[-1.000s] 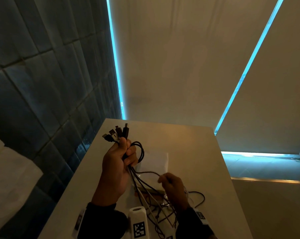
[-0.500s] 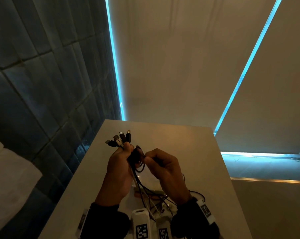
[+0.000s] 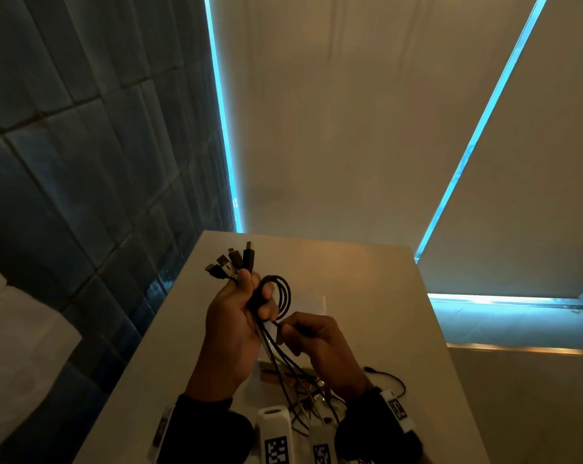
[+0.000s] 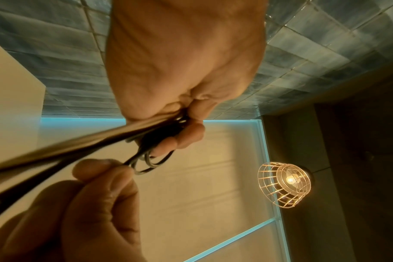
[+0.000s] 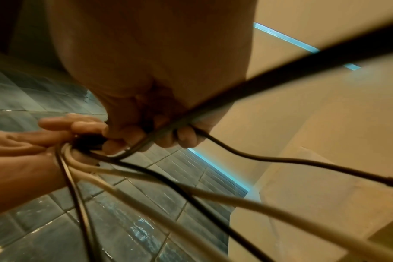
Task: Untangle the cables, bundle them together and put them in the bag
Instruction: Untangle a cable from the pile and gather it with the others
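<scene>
My left hand [image 3: 246, 306] grips a bunch of black and pale cables [image 3: 285, 363] above the table, with several plugs [image 3: 231, 262] fanned out above its fist. A black cable is looped in coils [image 3: 283, 294] round that hand's fingers. My right hand [image 3: 303, 333] pinches this black cable just below the coils. The left wrist view shows the right hand's fingertips [image 4: 96, 168] on the cable beside the coils [image 4: 153, 159]. In the right wrist view the right hand's fingers [image 5: 184, 136] curl round the black cable [image 5: 269, 157]. A clear plastic bag [image 3: 308, 301] lies flat on the table behind the hands.
The pale table [image 3: 384, 296] stands against a dark tiled wall [image 3: 82, 162] on the left. Loose cable ends [image 3: 387, 380] trail over the table near its front. A lit wire-cage lamp [image 4: 285, 184] hangs overhead.
My right hand rose from the table to the left hand, took the black cable, and has now dropped a little below the coils. The coils on the left hand have grown.
</scene>
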Demonstrator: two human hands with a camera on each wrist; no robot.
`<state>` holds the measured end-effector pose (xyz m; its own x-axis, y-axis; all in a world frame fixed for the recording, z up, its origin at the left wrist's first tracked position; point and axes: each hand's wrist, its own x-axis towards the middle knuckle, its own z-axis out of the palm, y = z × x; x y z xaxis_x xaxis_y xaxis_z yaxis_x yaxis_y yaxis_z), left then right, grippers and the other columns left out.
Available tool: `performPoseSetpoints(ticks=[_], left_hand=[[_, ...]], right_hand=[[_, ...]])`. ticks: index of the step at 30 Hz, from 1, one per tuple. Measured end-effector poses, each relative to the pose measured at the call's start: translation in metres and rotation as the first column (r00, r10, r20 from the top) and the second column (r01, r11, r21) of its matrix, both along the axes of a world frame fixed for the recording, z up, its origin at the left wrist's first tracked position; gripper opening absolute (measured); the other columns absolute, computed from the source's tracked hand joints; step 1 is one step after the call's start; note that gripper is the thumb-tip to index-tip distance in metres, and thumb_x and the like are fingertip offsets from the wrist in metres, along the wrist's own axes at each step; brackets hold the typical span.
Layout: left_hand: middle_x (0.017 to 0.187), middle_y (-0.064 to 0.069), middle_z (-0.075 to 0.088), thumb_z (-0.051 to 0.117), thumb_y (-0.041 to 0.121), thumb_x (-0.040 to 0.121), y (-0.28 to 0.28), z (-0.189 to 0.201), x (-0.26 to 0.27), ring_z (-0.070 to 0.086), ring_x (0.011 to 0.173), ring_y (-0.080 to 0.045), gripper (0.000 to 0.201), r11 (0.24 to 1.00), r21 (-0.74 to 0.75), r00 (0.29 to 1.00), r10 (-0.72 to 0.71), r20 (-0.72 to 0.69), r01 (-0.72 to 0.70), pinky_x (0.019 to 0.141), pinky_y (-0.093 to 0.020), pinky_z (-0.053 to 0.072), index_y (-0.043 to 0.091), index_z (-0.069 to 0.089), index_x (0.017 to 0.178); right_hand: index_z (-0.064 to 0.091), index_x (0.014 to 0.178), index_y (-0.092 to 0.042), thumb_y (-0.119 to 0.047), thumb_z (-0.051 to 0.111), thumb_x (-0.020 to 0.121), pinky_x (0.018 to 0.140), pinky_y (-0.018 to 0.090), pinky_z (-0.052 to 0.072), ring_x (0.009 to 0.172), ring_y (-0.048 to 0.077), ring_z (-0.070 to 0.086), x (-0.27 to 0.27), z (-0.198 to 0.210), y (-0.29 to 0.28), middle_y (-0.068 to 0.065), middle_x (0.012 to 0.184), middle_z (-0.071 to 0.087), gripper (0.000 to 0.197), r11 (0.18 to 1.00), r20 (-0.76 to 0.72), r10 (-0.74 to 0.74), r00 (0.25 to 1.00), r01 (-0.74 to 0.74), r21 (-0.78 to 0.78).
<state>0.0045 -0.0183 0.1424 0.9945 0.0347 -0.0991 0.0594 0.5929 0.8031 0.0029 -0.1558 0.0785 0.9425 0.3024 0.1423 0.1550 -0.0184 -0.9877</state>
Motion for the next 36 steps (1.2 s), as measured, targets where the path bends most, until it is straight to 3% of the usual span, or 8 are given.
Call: performPoseSetpoints(ticks=[4,9,14,26,30,33,36], left_hand=[[0.060,0.001,0.043,0.042,0.034,0.087,0.000,0.001,0.000,0.030,0.046,-0.009,0.026,1.000,-0.012,0.999,-0.019,0.045,0.019,0.049,-0.022,0.032,0.013,0.040,0.072],[0.058,0.002,0.041,0.041,0.034,0.087,0.000,0.003,0.001,0.028,0.045,-0.008,0.026,1.000,-0.006,0.997,-0.025,0.070,0.026,0.048,-0.021,0.030,0.013,0.039,0.072],[0.059,0.000,0.047,0.041,0.033,0.088,-0.001,0.001,0.000,0.031,0.045,-0.009,0.026,1.000,0.002,0.998,-0.018,0.067,0.018,0.047,-0.021,0.033,0.012,0.041,0.074],[0.058,0.002,0.043,0.041,0.032,0.088,0.005,0.001,0.001,0.028,0.044,-0.007,0.025,0.999,-0.051,0.998,-0.007,0.060,0.010,0.047,-0.021,0.029,0.013,0.040,0.073],[0.057,0.003,0.042,0.040,0.032,0.089,0.005,0.001,0.001,0.028,0.044,-0.007,0.026,0.999,-0.051,0.998,0.006,0.055,-0.004,0.046,-0.021,0.029,0.013,0.039,0.072],[0.057,0.004,0.041,0.037,0.031,0.094,0.007,0.003,0.001,0.028,0.044,-0.007,0.029,0.999,-0.045,0.997,0.020,0.069,-0.017,0.046,-0.021,0.029,0.014,0.039,0.071],[0.055,0.005,0.039,0.039,0.032,0.090,0.010,0.005,0.001,0.029,0.044,-0.007,0.028,0.999,-0.025,0.996,0.039,0.083,-0.037,0.046,-0.021,0.030,0.014,0.038,0.070]], right_hand=[[0.063,0.071,-0.015,-0.012,0.055,0.094,0.060,0.018,0.036,0.059,0.008,0.041,0.003,-0.015,-0.003,-0.010,0.060,0.050,0.025,0.999,-0.005,-0.020,1.000,0.020,-0.046],[0.061,0.067,-0.017,-0.009,0.056,0.093,0.063,0.019,0.038,0.061,0.005,0.045,0.010,-0.050,-0.011,-0.008,0.065,0.055,0.027,0.987,-0.036,-0.109,0.993,0.104,-0.123],[0.060,0.068,-0.008,-0.005,0.055,0.093,0.061,0.014,0.037,0.058,0.001,0.043,0.014,-0.063,-0.009,-0.010,0.062,0.053,0.025,0.981,-0.033,-0.143,0.989,0.138,-0.136],[0.056,0.062,-0.018,-0.008,0.053,0.092,0.056,0.024,0.039,0.052,0.002,0.041,0.018,-0.099,-0.012,-0.012,0.052,0.047,0.031,0.960,-0.105,-0.224,0.969,0.200,-0.196],[0.056,0.061,-0.019,-0.009,0.053,0.092,0.054,0.022,0.036,0.048,0.000,0.041,0.018,-0.103,-0.014,-0.012,0.048,0.047,0.032,0.950,-0.119,-0.239,0.964,0.207,-0.233],[0.056,0.058,-0.022,-0.016,0.055,0.091,0.053,0.023,0.035,0.046,0.002,0.040,0.018,-0.107,-0.019,-0.010,0.046,0.045,0.034,0.934,-0.135,-0.284,0.949,0.242,-0.263],[0.056,0.058,-0.022,-0.037,0.053,0.083,0.058,0.029,0.038,0.052,0.005,0.044,0.014,-0.109,-0.035,-0.006,0.051,0.049,0.030,0.902,-0.084,-0.356,0.931,0.319,-0.290]])
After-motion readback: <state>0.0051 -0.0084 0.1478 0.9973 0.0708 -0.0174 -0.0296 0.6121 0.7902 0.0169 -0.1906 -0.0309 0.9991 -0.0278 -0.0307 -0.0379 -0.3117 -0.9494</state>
